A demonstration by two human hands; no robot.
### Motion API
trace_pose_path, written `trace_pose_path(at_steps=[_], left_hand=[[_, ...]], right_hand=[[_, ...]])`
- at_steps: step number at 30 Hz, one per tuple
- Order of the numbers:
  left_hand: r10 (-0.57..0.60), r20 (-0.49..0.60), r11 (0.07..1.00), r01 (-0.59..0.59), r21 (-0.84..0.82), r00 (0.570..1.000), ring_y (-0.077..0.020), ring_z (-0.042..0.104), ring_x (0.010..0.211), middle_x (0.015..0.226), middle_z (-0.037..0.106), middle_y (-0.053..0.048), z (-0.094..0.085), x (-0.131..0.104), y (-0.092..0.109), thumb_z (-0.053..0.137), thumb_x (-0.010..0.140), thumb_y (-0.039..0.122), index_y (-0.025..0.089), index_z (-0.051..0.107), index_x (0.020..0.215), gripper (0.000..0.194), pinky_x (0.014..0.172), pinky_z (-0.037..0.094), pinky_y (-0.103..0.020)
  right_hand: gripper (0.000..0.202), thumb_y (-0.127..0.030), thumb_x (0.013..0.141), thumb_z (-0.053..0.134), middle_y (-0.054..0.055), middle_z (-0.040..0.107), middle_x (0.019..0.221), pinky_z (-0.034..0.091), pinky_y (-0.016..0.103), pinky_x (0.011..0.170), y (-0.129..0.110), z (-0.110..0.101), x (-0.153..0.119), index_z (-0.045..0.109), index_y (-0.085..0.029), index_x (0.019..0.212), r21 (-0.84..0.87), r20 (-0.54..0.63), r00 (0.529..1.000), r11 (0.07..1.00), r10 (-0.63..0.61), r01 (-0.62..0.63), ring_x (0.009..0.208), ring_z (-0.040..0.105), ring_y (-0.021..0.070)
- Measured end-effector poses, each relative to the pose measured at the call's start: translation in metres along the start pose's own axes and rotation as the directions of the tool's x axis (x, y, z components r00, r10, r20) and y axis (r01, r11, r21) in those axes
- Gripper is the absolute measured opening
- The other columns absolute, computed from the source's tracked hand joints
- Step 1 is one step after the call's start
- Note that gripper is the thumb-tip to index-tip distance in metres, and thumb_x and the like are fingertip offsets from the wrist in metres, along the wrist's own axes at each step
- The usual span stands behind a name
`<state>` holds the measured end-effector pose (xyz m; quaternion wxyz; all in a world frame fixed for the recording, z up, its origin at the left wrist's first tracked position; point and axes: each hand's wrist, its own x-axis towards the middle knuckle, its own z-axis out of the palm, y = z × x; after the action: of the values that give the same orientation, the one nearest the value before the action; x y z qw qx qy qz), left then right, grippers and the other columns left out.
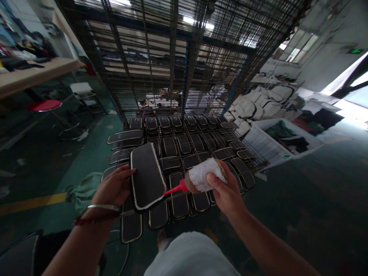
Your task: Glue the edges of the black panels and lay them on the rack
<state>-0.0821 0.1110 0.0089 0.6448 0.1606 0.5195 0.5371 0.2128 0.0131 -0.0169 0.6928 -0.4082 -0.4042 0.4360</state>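
A dark rounded rectangular panel (146, 176) with a pale line along its rim is held up by my left hand (115, 186), fingers closed on its left edge. My right hand (225, 188) is wrapped round a glue bottle (202, 176) with a whitish wrapping and a red nozzle. The bottle lies tilted on its side, and its nozzle tip meets the panel's lower right corner. White glue shows along the bottom edge there. Below and behind, several similar panels (184, 143) lie in rows on a wire rack shelf (260, 163).
Raised wire shelves (178, 50) tower behind the panels. At right stand a white bin (267, 143) with cloth inside and a heap of white pieces (258, 101). On the left are a red stool (44, 105), a white chair (82, 90), a table (54, 69) and a green cloth (86, 189) on the floor.
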Motion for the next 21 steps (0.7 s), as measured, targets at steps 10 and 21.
trace_pose_path(at_steps=[10, 21], left_hand=[[-0.003, -0.079, 0.982, -0.012, -0.188, 0.997, -0.0076, 0.066, 0.046, 0.064, 0.069, 0.002, -0.007, 0.015, -0.036, 0.055, 0.091, -0.015, 0.017, 0.064, 0.074, 0.037, 0.047, 0.056, -0.009], [0.01, -0.093, 0.976, -0.03, -0.217, 0.996, -0.0079, 0.069, 0.054, 0.068, 0.071, 0.005, -0.003, 0.009, -0.04, 0.057, 0.087, -0.016, 0.018, 0.067, 0.08, 0.036, 0.055, 0.06, -0.011]], right_hand=[[0.049, -0.046, 0.083, 0.097, 0.002, 0.073, 0.104, 0.057, 0.034, 0.085, 0.002, -0.002, 0.007, 0.073, -0.025, 0.121, -0.028, -0.18, 0.975, 0.992, -0.127, 0.124, 0.094, 0.068, 0.0223], [0.051, -0.044, 0.088, 0.093, 0.002, 0.072, 0.112, 0.056, 0.034, 0.089, 0.015, -0.001, -0.023, 0.07, -0.028, 0.131, -0.027, -0.092, 0.995, 0.999, -0.024, 0.022, 0.099, 0.067, 0.0229]])
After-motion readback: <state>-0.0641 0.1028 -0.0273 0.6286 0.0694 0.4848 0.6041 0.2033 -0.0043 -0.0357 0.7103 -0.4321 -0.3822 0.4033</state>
